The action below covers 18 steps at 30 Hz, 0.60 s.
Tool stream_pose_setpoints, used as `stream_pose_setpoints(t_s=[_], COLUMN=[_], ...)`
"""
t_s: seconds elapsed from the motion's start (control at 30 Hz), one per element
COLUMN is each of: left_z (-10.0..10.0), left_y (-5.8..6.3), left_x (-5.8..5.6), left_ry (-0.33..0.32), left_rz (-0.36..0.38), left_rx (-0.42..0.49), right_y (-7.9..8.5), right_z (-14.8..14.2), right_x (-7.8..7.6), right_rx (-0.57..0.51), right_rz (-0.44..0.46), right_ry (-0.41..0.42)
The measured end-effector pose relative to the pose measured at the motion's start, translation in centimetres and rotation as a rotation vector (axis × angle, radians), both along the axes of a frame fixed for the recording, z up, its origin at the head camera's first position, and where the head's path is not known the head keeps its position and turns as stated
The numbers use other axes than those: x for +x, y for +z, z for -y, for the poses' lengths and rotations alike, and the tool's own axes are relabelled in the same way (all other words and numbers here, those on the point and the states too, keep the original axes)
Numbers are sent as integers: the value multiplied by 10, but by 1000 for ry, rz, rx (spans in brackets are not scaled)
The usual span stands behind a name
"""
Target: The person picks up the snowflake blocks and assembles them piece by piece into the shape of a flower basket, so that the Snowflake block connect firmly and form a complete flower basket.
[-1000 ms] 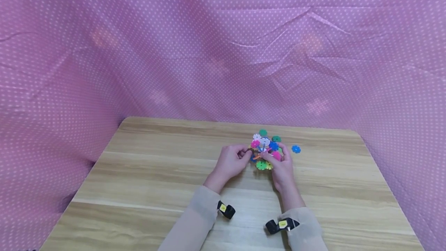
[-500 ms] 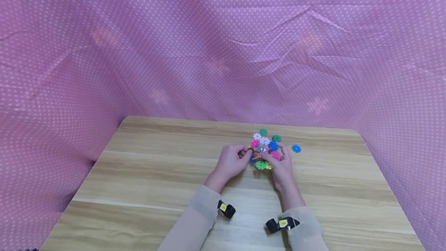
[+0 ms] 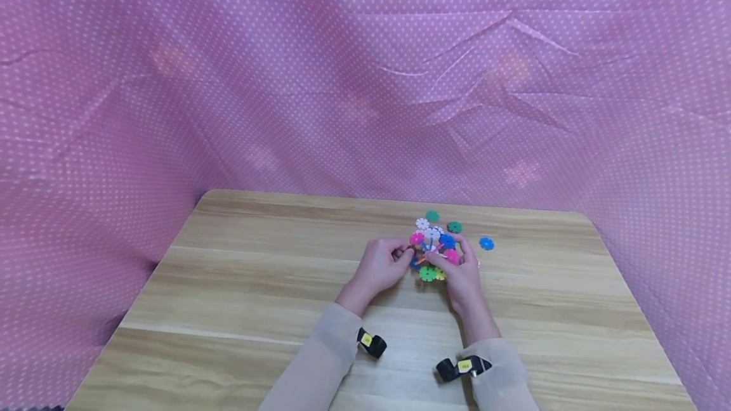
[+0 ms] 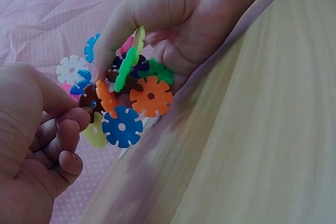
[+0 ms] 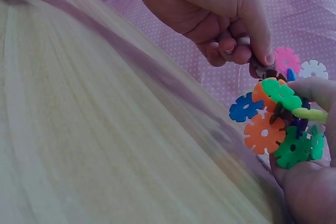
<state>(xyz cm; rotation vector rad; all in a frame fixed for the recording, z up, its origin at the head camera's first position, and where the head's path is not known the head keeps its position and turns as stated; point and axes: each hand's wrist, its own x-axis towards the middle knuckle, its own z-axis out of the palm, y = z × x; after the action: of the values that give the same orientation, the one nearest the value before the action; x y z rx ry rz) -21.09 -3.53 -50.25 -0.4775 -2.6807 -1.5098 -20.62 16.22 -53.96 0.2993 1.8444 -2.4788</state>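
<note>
A cluster of interlocking snowflake discs [image 3: 428,274] in many colours is held above the table, gripped by my right hand [image 3: 464,278] from the right side with the thumb laid over it. From the left, my left hand [image 3: 378,266] pinches a brown snowflake disc [image 4: 89,99] between thumb and index finger at the cluster's edge. Next to it in the left wrist view are a blue disc [image 4: 122,134] and an orange disc [image 4: 151,106]. The right wrist view shows a green disc [image 5: 294,149] near my right palm. Fingers hide part of the cluster's core.
Loose discs lie behind the hands on the wooden table [image 3: 257,284]: a green one [image 3: 432,215], a darker green one [image 3: 454,227] and, farther right, a blue one [image 3: 487,243]. Pink dotted cloth [image 3: 342,94] hangs around the table's back and sides.
The cluster has tilted slightly in my right hand; its pink and lower green discs sit a little lower. Both hands stay in nearly the same place, the left still pinching the brown disc.
</note>
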Motion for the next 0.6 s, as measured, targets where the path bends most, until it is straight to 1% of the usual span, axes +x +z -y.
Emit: stream_pose_setpoints(t_s=[0.2,0.43,0.6], left_z=[-1,-3,-4], left_y=[0,-1,-1], left_x=[0,-1,-3], left_ry=[7,22,37], left_rz=[14,26,32], left_rx=[35,72,88], right_y=[0,2,3], right_z=[-1,-4,-11], right_x=[-1,-1,-1], right_rx=[-26,-1,-23], right_rz=[-16,-32,-47], right_ry=[-5,-14,-11])
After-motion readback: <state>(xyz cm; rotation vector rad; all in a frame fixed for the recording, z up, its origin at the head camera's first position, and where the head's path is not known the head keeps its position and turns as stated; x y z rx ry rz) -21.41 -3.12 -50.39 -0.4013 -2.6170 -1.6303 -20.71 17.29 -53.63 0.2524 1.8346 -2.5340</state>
